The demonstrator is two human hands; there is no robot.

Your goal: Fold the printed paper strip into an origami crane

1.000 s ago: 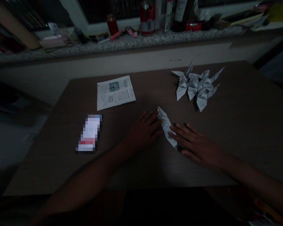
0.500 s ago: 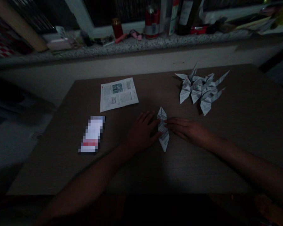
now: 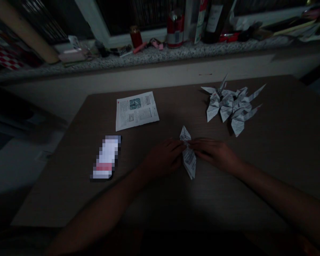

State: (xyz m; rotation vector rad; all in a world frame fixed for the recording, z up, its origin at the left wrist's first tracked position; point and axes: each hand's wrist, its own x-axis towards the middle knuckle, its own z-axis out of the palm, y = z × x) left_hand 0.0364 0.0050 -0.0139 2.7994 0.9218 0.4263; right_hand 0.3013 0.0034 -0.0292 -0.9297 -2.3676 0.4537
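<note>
A narrow, pointed piece of folded printed paper (image 3: 189,160) lies on the dark wooden table (image 3: 282,149), its tips pointing away from me and towards me. My left hand (image 3: 162,159) pinches its left side near the middle. From the right, my right hand (image 3: 214,154) meets it, fingertips closed on the same fold. Both hands rest low on the table top. The light is dim, so the fingers show only roughly.
Several finished paper cranes (image 3: 232,105) lie in a heap at the back right. A flat printed sheet (image 3: 136,110) lies at the back left, with a blurred-out card or phone (image 3: 106,156) nearer me. A stone ledge (image 3: 154,55) behind holds cans, bottles and clutter.
The folded paper turned from slanting to nearly straight. My right hand went from lying flat on it to pinching its middle, and my left hand's fingers closed on it too.
</note>
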